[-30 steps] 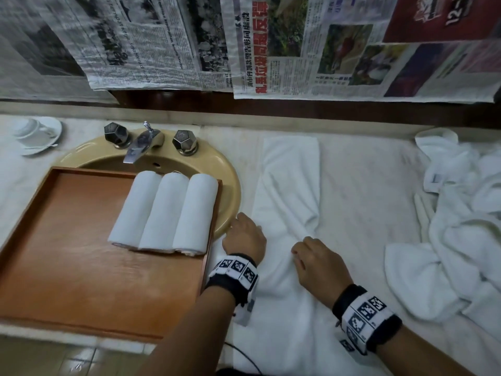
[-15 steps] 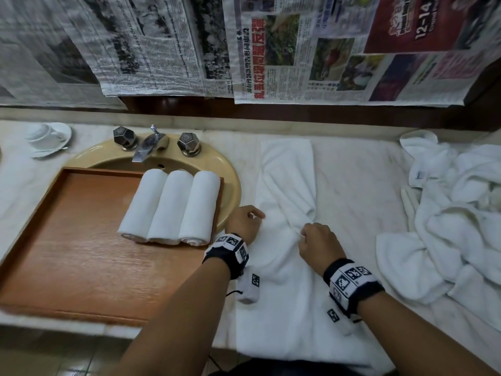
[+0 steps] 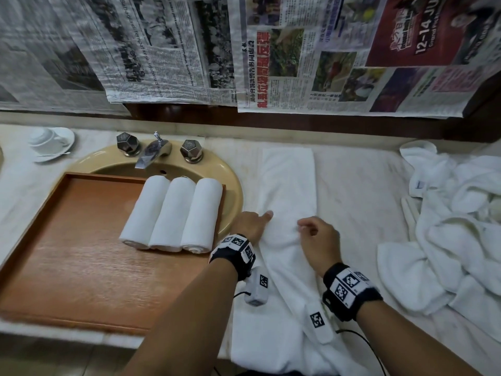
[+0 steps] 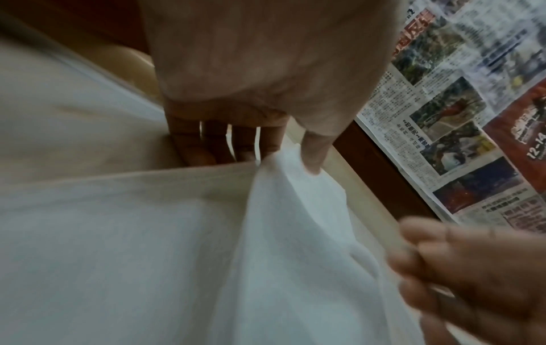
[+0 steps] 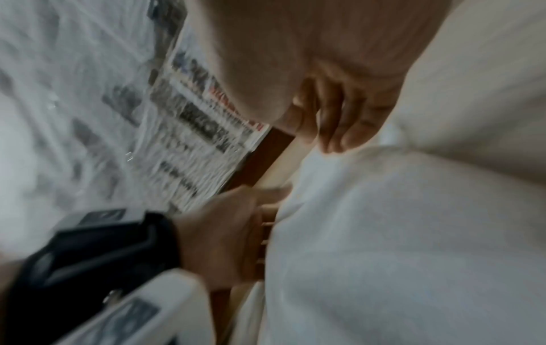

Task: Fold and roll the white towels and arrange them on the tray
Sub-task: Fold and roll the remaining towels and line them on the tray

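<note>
A long white towel lies folded lengthwise on the marble counter, its near end hanging over the front edge. My left hand is at its left edge. In the left wrist view my left hand has its fingers under the towel and its thumb on top. My right hand pinches a fold at the towel's right side with curled fingers, as the right wrist view of the hand also shows. Three rolled white towels lie side by side on the wooden tray.
The tray rests over a beige sink with a chrome faucet. A heap of loose white towels covers the counter's right end. A cup and saucer stand at the far left. Newspaper hangs on the back wall.
Both hands have moved farther from me along the towel. The twisted, narrowed middle of the towel now lies straighter. My left thumb has stretched out over the cloth.
</note>
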Available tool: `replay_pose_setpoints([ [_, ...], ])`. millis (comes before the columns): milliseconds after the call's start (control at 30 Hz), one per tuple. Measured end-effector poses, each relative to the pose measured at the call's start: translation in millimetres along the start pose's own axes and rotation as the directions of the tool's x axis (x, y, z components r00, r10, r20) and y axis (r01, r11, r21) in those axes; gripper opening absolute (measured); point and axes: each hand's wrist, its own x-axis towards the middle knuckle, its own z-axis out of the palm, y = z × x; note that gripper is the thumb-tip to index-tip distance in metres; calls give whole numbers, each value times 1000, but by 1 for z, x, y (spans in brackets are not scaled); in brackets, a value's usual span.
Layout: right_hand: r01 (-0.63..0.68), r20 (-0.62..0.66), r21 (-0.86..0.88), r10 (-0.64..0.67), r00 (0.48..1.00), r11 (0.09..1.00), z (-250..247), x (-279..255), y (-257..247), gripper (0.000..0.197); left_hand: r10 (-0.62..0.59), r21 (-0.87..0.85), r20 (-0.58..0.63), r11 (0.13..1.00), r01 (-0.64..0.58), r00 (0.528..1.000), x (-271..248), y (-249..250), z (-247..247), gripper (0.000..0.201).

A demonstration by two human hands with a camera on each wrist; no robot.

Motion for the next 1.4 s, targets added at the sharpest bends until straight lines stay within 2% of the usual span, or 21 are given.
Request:
replay_pose_setpoints([
  [67, -176, -61, -71, 172, 983, 982, -8, 10, 12, 14, 23, -25, -36, 999, -24, 999, 4, -5, 3, 44],
  [133, -288, 33, -220, 302, 953, 932, -8, 14, 18, 24, 16, -12, -47, 1000, -17, 999, 7, -8, 2, 42],
  [267, -290, 50, -179, 303, 952, 940, -5, 12, 12, 34, 28, 33, -61, 999, -26, 998, 4, -6, 1, 45],
  [367, -244, 68, -170, 258, 964, 955, -5, 4, 18, 35, 15, 57, -71, 998, -11, 997, 4, -7, 3, 43],
  [467, -207, 108, -130, 221, 969, 970, -10, -4, 26, 24, 16, 72, -84, 997, -10, 996, 4, -6, 5, 41],
  [533, -136, 63, -29, 137, 989, 990, -17, -11, 24, 18, 16, 83, -89, 997, -8, 996, 3, -5, 5, 43],
  [600, -39, 49, -26, 40, 998, 999, -25, -18, 21, 18, 11, 99, -102, 995, -1, 995, 2, -4, 5, 44],
  [667, -65, 163, -206, 100, 982, 976, -30, -21, 20, 16, 13, 131, -98, 991, 0, 995, 3, -3, 5, 42],
  [733, -74, 255, -501, 229, 939, 862, -32, -18, 21, 12, 13, 150, -80, 989, 0, 997, 3, -1, 4, 40],
  [767, -35, 237, -589, 214, 948, 808, -31, -16, 20, 12, 18, 154, -69, 988, -8, 997, 4, 0, 3, 38],
  [833, 114, 209, -621, 23, 978, 775, -23, -10, 18, 21, 24, 162, -40, 987, -17, 999, 4, 1, 2, 33],
  [900, 289, 311, -595, -117, 943, 750, -10, -4, 19, 44, 21, 176, -22, 984, -17, 1000, 5, 1, 1, 25],
  [967, 349, 463, -623, -29, 886, 700, 3, 2, 28, 60, -1, 219, -65, 976, 15, 998, 6, 1, -4, 20],
  [1033, 262, 444, -687, 105, 890, 678, 7, 9, 37, 68, -14, 284, -135, 957, 52, 991, 6, -2, -9, 30],
  [1100, 216, 365, -688, 73, 928, 693, 9, 13, 40, 72, 63, 356, -193, 935, 10, 979, 1, -2, -8, 39],
  [1167, 359, 388, -660, -110, 915, 660, 12, 14, 37, 69, 288, 535, -237, 836, -123, 928, -10, 7, 5, 43],
  [1200, 448, 449, -641, -168, 877, 623, 14, 16, 36, 67, 413, 633, -199, 746, -205, 889, -13, 12, 14, 49],
  [1233, 498, 506, -621, -176, 844, 606, 16, 18, 36, 66, 489, 705, -89, 646, -292, 868, -13, 17, 21, 54],
  [1300, 427, 517, -639, -53, 854, 640, 16, 27, 44, 67, 431, 752, 193, 512, -415, 882, -1, 15, 27, 60],
  [1333, 327, 457, -673, 25, 889, 663, 13, 33, 48, 68, 344, 755, 262, 508, -414, 902, 8, 11, 25, 62],
  [1400, 106, 261, -727, 131, 956, 679, 5, 46, 51, 73, 236, 748, 231, 578, -328, 944, 25, 6, 21, 66],
])
